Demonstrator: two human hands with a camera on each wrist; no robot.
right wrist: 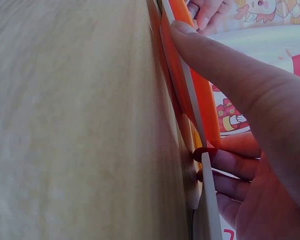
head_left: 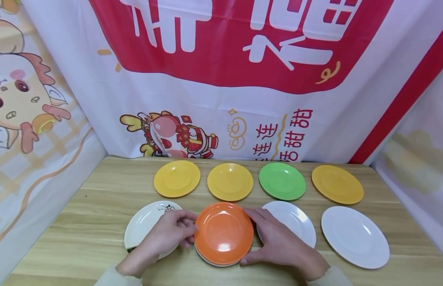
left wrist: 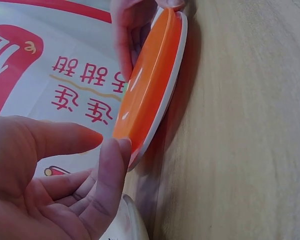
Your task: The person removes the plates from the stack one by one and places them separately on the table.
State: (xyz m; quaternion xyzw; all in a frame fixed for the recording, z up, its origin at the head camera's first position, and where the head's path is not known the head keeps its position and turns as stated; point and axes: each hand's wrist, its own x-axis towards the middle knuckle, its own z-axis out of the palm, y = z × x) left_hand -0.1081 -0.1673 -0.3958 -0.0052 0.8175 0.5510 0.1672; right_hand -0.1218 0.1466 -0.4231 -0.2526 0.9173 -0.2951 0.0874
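Observation:
An orange plate point(head_left: 224, 232) lies on top of a plate whose pale rim point(right wrist: 194, 95) shows beneath it. My right hand point(head_left: 278, 240) holds the pair at the right side, its thumb on the near rim and its fingers round the far edge. At the left edge, my left hand point(head_left: 173, 230) touches the orange plate with a fingertip, the other fingers loosely bent. Under the left hand is a white plate with a dark drawing point(head_left: 144, 222), partly covered. A white plate point(head_left: 300, 222) lies partly hidden behind the right hand.
Along the back of the wooden table point(head_left: 82, 222) lie a yellow plate point(head_left: 177, 178), a second yellow plate point(head_left: 230, 182), a green plate point(head_left: 282, 181) and a darker yellow plate point(head_left: 337, 184). Another white plate point(head_left: 355, 237) lies at the right. Printed cloth point(head_left: 242, 119) hangs behind.

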